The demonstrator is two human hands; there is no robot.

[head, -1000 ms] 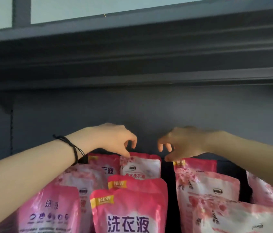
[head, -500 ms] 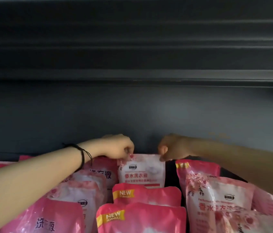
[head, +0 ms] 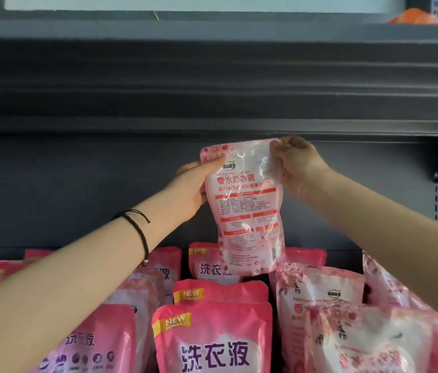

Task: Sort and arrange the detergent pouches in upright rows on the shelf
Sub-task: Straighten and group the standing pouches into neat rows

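Detergent pouch [head: 242,205], pale pink, hangs upright in the air above the stocked rows, against the dark shelf back panel [head: 64,184]. Left hand [head: 191,189] grips its upper left edge, thumb on the front; right hand [head: 298,168] pinches the top right corner. Below, deeper pink pouches marked NEW [head: 212,343] stand upright, one behind another. Black cord bracelet [head: 138,227] circles the left wrist.

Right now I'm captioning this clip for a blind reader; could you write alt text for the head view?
Two bare hands hold a pale pink detergent pouch nearly upright aloft, left grip on its upper left edge, right grip pinching its top right corner. Below stand rows of pink pouches, some marked NEW, before a dark shelf back.
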